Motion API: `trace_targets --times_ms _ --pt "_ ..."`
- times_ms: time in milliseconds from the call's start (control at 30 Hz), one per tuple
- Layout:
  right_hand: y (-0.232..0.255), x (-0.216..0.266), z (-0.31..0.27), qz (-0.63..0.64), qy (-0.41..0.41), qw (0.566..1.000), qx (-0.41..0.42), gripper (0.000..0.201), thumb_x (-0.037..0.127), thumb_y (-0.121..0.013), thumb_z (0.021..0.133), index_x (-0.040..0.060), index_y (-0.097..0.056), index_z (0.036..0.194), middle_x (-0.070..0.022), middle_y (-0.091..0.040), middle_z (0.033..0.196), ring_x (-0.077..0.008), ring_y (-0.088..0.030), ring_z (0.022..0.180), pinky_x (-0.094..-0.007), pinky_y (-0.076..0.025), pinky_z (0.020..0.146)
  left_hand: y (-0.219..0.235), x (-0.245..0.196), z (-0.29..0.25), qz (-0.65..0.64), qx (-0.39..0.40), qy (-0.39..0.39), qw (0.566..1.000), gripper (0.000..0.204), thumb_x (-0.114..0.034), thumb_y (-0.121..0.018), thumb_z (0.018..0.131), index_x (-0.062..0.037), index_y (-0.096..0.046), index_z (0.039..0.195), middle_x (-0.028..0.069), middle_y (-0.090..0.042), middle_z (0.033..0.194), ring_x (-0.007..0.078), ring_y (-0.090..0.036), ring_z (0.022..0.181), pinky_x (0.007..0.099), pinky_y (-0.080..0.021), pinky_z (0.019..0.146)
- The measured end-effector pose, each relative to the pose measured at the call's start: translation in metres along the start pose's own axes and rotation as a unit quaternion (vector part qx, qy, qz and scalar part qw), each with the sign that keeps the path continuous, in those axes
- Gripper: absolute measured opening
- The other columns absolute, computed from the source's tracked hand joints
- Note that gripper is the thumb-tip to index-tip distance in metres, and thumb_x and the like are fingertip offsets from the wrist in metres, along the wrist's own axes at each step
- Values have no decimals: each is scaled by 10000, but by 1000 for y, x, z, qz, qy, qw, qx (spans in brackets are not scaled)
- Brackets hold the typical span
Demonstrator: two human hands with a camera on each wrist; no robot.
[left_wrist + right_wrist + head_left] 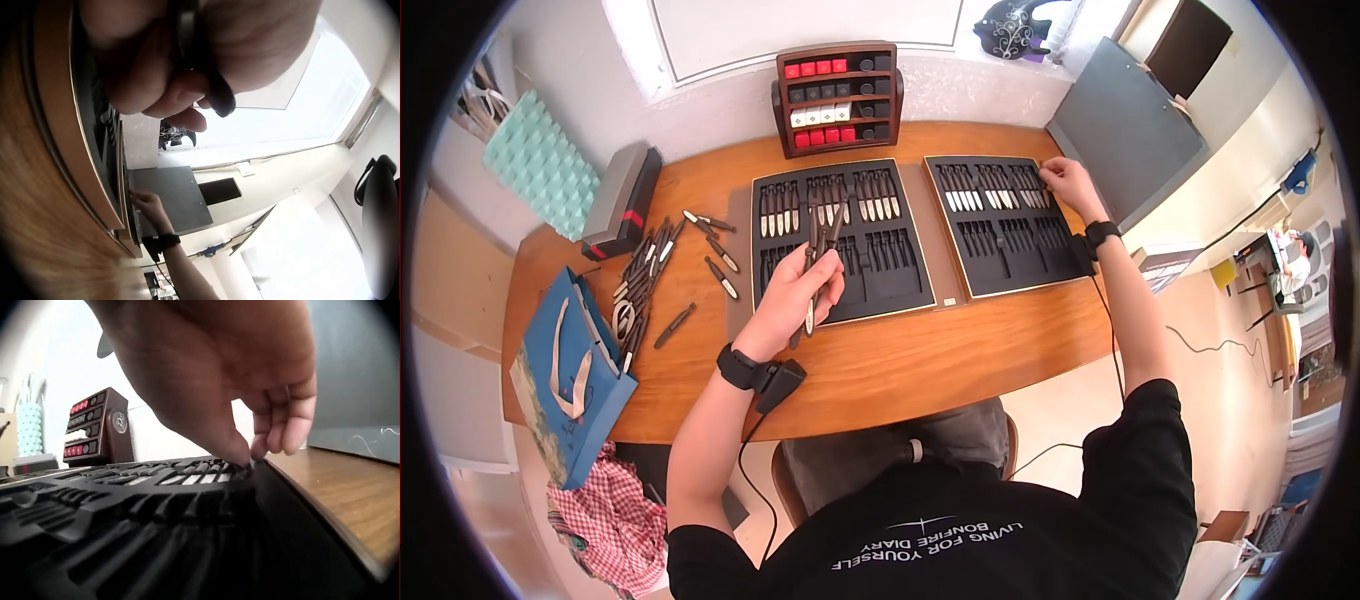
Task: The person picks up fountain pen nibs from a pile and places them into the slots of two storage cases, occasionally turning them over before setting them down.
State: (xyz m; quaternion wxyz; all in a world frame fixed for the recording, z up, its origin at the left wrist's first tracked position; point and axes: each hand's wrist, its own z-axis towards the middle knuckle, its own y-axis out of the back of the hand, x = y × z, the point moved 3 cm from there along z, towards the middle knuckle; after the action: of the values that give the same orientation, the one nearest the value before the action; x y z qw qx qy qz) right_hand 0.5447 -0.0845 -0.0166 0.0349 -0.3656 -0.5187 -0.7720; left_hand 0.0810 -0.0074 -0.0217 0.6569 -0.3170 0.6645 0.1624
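My left hand (797, 290) grips a small bunch of dark pen-like sticks (811, 318) with pale tips, held over the near edge of the left black tray (880, 297). In the left wrist view, the dark rounded end of one stick (220, 99) pokes out past the curled fingers. At the far right corner of the right black tray (1040, 268), my right hand (1072, 186) pinches the end of a pen-like stick in the top row, mostly hidden by the fingertips. Rows of similar sticks (962, 200) lie in both trays' upper slots.
Loose sticks (640, 275) lie piled on the wooden table left of the trays, near a blue paper bag (580, 370) and a grey box (622, 200). Behind the trays stands a wooden rack (837, 100) of small blocks. A grey panel (1130, 130) leans at the right.
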Motion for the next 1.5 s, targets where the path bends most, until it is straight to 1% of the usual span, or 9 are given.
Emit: trace_targets --times_ms 333,567,633,733,833,967,1067,1300,1500 --pt "0 34 -23 -216 70 974 5 204 56 -581 785 26 -730 921 -180 -678 949 -321 -643 920 -387 -506 815 -1 -2 1 8 0 -4 1000 223 -278 -465 1013 -93 -497 891 2 -514 651 41 -406 461 192 -325 410" --pt "2 34 -18 -267 43 961 60 321 46 -534 798 33 -688 1079 -200 -676 1019 -341 -633 990 -388 -489 877 0 -4 -2 2 -5 -11 1000 216 -283 -473 1010 -98 -512 905 1 -525 648 44 -412 461 186 -329 417" --pt "-10 34 -25 -196 83 977 -14 284 63 -525 822 10 -668 1060 -201 -675 986 -329 -641 959 -372 -494 857 0 -5 -3 -2 24 -14 1000 215 -284 -473 1010 -101 -513 905 -1 -521 639 45 -412 463 185 -327 422" --pt "-33 92 -67 82 90 992 39 227 72 -553 849 -15 -653 1034 -116 -682 873 -204 -644 809 -314 -501 717 -4 -3 -3 12 46 -11 999 215 -281 -485 1004 -98 -506 895 -5 -510 620 43 -406 462 187 -313 421" --pt "-56 160 -110 303 44 925 223 204 116 -585 905 16 -659 1067 -19 -671 883 -62 -603 773 -210 -484 701 -7 -5 -6 38 51 -1 998 214 -273 -502 996 -93 -503 880 -13 -503 603 41 -405 472 192 -310 437" --pt "-87 213 -140 409 46 865 286 226 133 -614 931 25 -636 1128 -13 -672 930 -55 -589 751 -207 -499 708 -10 -5 -7 56 86 3 995 218 -264 -515 990 -86 -504 863 -21 -509 602 43 -419 501 200 -328 472" --pt "-106 225 -145 500 48 818 281 99 117 -636 917 37 -638 974 -29 -670 984 -60 -586 763 -215 -501 705 -11 -3 -6 59 105 -7 993 214 -269 -525 987 -77 -530 893 -18 -519 608 44 -425 505 197 -321 468" --pt "-104 206 -126 557 0 797 235 91 129 -648 914 48 -622 947 -33 -672 897 -86 -628 765 -219 -503 680 -9 -2 -4 61 91 15 994 254 -311 -490 999 -78 -551 919 -6 -534 615 44 -427 490 191 -326 461" --pt "-67 172 -97 414 -21 895 165 132 175 -651 916 52 -647 963 32 -634 805 -38 -588 691 -187 -487 645 3 -2 0 31 13 4 999 266 -326 -487 1000 -80 -523 909 -24 -482 615 40 -403 464 200 -323 421"
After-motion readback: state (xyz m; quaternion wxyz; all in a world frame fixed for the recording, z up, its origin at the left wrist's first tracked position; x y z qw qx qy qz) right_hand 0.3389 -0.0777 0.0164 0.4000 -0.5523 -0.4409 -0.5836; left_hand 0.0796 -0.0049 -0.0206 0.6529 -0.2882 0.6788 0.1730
